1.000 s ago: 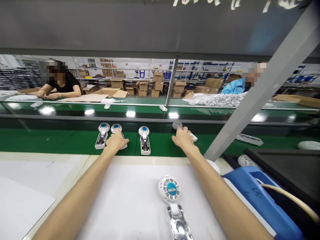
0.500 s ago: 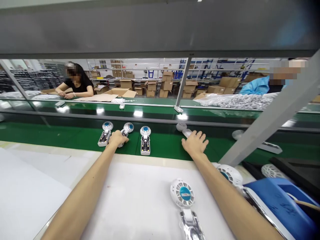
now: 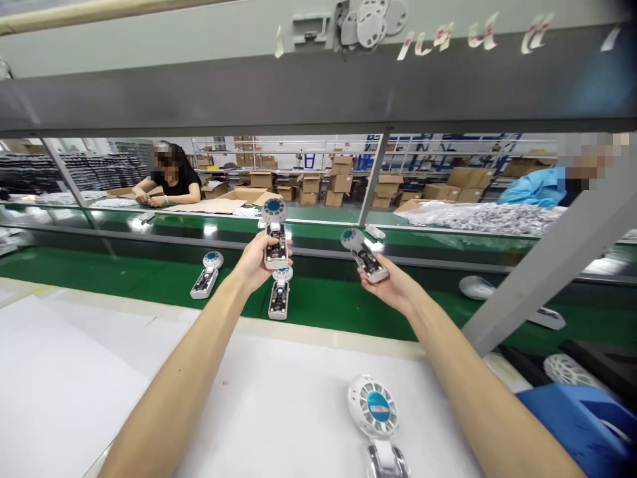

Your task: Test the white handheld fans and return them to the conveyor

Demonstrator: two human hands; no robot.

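Observation:
My left hand (image 3: 255, 264) grips a small white hand-held fan (image 3: 275, 232) with a blue hub and an open handle, held upright above the green conveyor belt (image 3: 99, 275). My right hand (image 3: 393, 285) holds a second open fan unit (image 3: 363, 255), tilted to the left. Two more open fan units lie on the belt: one (image 3: 206, 275) at the left and one (image 3: 279, 295) just below my left hand. A finished fan with a shiny handle (image 3: 375, 415) lies on the white table (image 3: 74, 392) near me.
A grey slanted frame post (image 3: 547, 265) crosses the right side. A blue bin (image 3: 587, 425) sits at the lower right beside white fan grilles (image 3: 567, 368). Across the belt, two people work at a far table among cardboard boxes (image 3: 343, 179) and a heap of bagged parts (image 3: 478, 216).
Both hands lay on fan units on the belt; now each has lifted one off it and holds it up in the air. The view has tilted upward.

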